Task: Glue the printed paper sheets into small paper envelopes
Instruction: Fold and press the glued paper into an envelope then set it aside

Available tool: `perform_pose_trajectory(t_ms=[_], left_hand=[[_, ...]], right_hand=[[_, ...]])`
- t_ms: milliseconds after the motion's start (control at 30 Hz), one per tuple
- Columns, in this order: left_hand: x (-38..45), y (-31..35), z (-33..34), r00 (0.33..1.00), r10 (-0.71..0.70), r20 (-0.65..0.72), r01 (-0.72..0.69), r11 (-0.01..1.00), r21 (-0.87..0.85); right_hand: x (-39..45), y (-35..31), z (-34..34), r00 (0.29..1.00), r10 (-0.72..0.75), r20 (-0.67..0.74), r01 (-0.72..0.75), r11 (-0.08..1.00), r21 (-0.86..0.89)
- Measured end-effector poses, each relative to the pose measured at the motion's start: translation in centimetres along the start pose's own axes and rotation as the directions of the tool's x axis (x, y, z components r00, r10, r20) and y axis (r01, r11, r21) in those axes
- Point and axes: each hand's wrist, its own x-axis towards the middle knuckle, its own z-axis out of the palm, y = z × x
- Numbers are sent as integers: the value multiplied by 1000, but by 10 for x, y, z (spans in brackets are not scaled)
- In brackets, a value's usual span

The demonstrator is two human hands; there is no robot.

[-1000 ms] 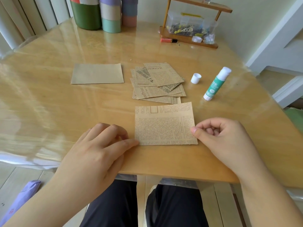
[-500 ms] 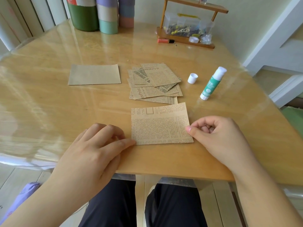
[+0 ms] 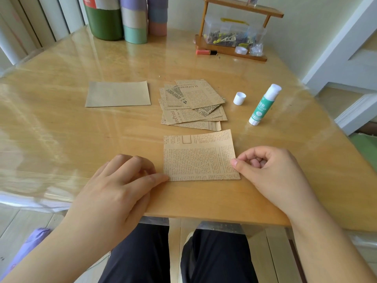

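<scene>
A printed, newspaper-patterned sheet (image 3: 199, 158) lies flat near the table's front edge, apparently folded, with layered edges along the bottom. My left hand (image 3: 116, 188) rests on the table, one fingertip touching the sheet's lower left corner. My right hand (image 3: 273, 176) is loosely curled, its thumb tip pressing the sheet's right edge. Behind the sheet sits a loose stack of several printed sheets (image 3: 193, 107). An uncapped green glue stick (image 3: 263, 105) lies to the right, its white cap (image 3: 239, 98) standing beside it.
A plain brown paper rectangle (image 3: 118, 93) lies at the left middle of the wooden table (image 3: 61, 129). Coloured cylinders (image 3: 106, 21) stand at the back left. A small wooden shelf (image 3: 230, 50) with a clear box and an orange marker (image 3: 206, 52) stands at the back right.
Both hands and the sheet keep their places; only the view has shifted slightly.
</scene>
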Motion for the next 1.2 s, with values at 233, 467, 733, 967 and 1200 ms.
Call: perform_pose_trajectory(t_ms=[233, 467, 733, 967, 1200], left_hand=[[1, 1, -1, 1000, 0, 6, 0, 1000, 1], [1, 2, -2, 1000, -2, 13, 1, 1000, 15], [3, 3, -3, 1000, -12, 11, 11, 1000, 25], [17, 14, -12, 995, -71, 65, 67, 996, 61], [23, 39, 2, 997, -73, 39, 73, 997, -6]], right_hand=[[-2, 0, 0, 1000, -4, 4, 4, 1000, -16], [-2, -1, 0, 1000, -3, 2, 3, 1000, -30], [-2, 2, 4, 998, -40, -53, 37, 998, -52], [-20, -19, 16, 936, -349, 53, 353, 929, -111], [-39, -27, 38, 818, -513, 259, 543, 838, -54]])
